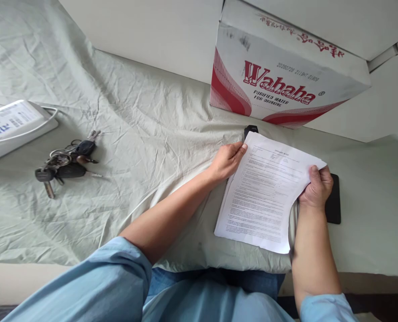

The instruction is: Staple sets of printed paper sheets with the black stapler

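A stack of printed white paper sheets (264, 192) lies over a black flat board (334, 203) on the pale green cloth. My left hand (226, 160) grips the stack's upper left edge, fingers curled on the paper. At the right edge, my right hand (316, 185) pinches the sheets, thumb on top. A small black clip (250, 130) sticks out just above the top corner of the paper.
A white and red Wahaha water carton (279, 80) stands behind the paper against the wall. A bunch of keys (66, 163) lies at left, beside a white flat device (12, 127) with a cord. The wrinkled cloth (145, 134) covers the surface.
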`<state>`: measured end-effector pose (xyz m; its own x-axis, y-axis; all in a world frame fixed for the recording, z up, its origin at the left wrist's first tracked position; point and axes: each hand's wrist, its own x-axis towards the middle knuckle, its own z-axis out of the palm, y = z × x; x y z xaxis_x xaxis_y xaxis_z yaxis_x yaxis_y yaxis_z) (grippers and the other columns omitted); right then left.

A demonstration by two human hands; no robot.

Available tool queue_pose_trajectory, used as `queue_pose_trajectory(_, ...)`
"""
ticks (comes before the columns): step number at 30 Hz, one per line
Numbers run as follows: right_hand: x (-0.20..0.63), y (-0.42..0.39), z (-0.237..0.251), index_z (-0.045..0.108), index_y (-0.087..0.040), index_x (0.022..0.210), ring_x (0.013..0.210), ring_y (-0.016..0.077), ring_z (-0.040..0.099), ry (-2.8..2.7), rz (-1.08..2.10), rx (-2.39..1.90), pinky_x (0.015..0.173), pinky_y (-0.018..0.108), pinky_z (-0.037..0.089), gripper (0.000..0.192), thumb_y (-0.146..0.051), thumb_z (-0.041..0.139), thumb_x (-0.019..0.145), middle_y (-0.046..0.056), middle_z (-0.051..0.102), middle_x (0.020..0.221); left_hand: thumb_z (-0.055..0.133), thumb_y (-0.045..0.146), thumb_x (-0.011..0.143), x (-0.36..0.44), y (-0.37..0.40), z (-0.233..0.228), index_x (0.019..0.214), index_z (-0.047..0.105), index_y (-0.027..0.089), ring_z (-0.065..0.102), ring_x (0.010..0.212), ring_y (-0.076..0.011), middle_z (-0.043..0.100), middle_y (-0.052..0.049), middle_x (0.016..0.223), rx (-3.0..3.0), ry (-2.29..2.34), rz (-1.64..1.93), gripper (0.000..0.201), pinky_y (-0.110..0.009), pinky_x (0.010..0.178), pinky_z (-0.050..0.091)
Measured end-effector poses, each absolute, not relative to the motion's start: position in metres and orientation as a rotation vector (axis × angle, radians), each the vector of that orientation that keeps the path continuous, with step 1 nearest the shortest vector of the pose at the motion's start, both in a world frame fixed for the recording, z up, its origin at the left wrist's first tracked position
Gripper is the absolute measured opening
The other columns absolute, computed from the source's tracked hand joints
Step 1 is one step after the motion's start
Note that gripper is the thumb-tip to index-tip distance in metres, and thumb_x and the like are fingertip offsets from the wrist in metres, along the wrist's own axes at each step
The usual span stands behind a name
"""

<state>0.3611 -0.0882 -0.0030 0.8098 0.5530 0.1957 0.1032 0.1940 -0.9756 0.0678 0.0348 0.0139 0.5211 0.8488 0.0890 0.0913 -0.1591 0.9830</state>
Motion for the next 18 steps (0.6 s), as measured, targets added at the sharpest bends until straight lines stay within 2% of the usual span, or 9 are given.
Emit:
queue_pose_trajectory(7, 0.3674, -0.0866, -0.0013, 0.072, -0.021, 0.073, 0.074, 0.0121, 0.055, -0.568, 0.258, -1.337, 0.076, 0.028, 0.051, 0.054, -0.053, 0.110, 0.054, -0.006, 0.068, 0.070, 0.041, 0.087, 0.114, 0.0684, 0.0345, 0.0141, 0.076, 0.034, 0.027, 0.040, 0.070, -0.0166, 0.039, 0.001, 0.070, 1.612, 0.804, 0.824, 0.071, -0.037, 0.066, 0.034)
queue_pose_trajectory(14, 0.3670, -0.0876, 0.0008, 0.070, -0.021, 0.071, 0.073, 0.0117, 0.053, -0.574, 0.248, -1.361, 0.075, 0.028, 0.049, 0.053, -0.054, 0.109, 0.055, -0.006, 0.064, 0.068, 0.040, 0.088, 0.114, 0.0682, 0.0336, 0.0134, 0.075, 0.034, 0.027, 0.039, 0.068, -0.0164, 0.041, 0.001, 0.071, 1.625, 0.796, 0.842, 0.072, -0.037, 0.065, 0.034)
queue_pose_trajectory(18, 0.3634, -0.0873, 0.0015, 0.071, -0.021, 0.071, 0.074, 0.0127, 0.056, -0.539, 0.267, -1.357, 0.073, 0.028, 0.050, 0.052, -0.052, 0.109, 0.053, -0.005, 0.067, 0.070, 0.041, 0.088, 0.114, 0.0678, 0.0335, 0.0126, 0.075, 0.034, 0.027, 0.041, 0.069, -0.0166, 0.042, 0.000, 0.070, 1.628, 0.799, 0.853, 0.073, -0.036, 0.065, 0.035)
